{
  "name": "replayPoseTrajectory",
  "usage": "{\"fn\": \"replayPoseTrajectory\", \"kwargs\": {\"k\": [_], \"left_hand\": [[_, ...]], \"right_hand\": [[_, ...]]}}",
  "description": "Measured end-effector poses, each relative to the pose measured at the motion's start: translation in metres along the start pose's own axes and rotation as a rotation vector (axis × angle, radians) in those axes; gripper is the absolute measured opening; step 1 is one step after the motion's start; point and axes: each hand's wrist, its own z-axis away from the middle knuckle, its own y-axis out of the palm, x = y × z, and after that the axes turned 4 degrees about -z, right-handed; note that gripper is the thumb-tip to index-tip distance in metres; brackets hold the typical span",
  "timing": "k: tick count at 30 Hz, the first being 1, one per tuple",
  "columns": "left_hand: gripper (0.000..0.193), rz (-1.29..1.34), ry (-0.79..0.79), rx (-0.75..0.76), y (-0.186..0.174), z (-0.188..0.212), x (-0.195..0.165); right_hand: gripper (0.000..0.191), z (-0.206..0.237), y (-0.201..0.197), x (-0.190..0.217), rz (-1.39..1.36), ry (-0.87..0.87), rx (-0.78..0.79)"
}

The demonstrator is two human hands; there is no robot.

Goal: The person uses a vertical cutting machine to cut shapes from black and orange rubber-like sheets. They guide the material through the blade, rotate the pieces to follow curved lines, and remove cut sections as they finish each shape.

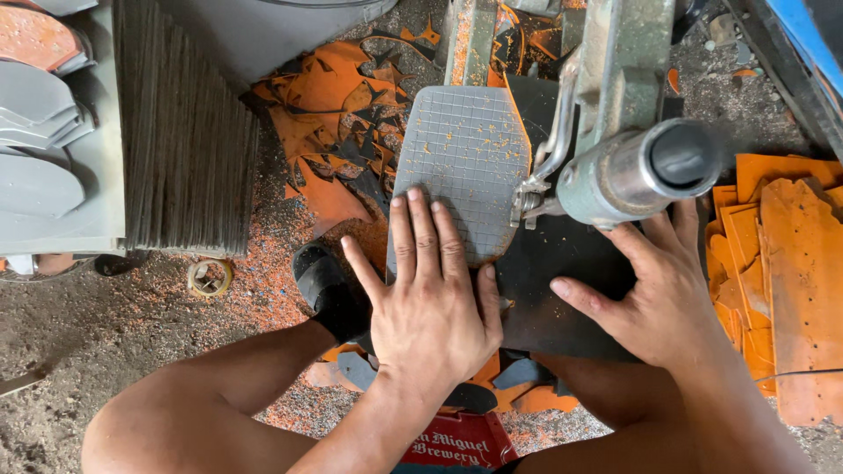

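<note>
My left hand (430, 294) lies flat, fingers spread, on the near end of a grey gridded sheet piece (465, 158) that rests on the dark work plate (562, 290) of a cutting machine (615, 132). The sheet's right edge sits by the machine's small blade holder (527, 206). My right hand (654, 294) rests open on the dark plate just below the machine's round metal cylinder (650, 171), holding nothing.
A tall stack of thin grey sheets (184, 132) stands at the left beside cut grey pieces (39, 123). Orange sheets (790, 263) are piled at the right. Orange and dark offcuts (342, 132) litter the gritty floor. A black sandal (329, 290) sits by my leg.
</note>
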Motion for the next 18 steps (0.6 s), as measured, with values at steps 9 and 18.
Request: {"fn": "replayPoseTrajectory", "kwargs": {"k": [9,18], "left_hand": [[0.075,-0.023,0.026,0.063,0.0,-0.012,0.001],[0.073,-0.025,0.066,0.101,-0.003,-0.024,0.004]], "right_hand": [[0.063,-0.004,0.003,-0.009,-0.008,0.014,-0.015],[0.063,-0.009,0.003,-0.013,-0.021,0.02,-0.021]]}}
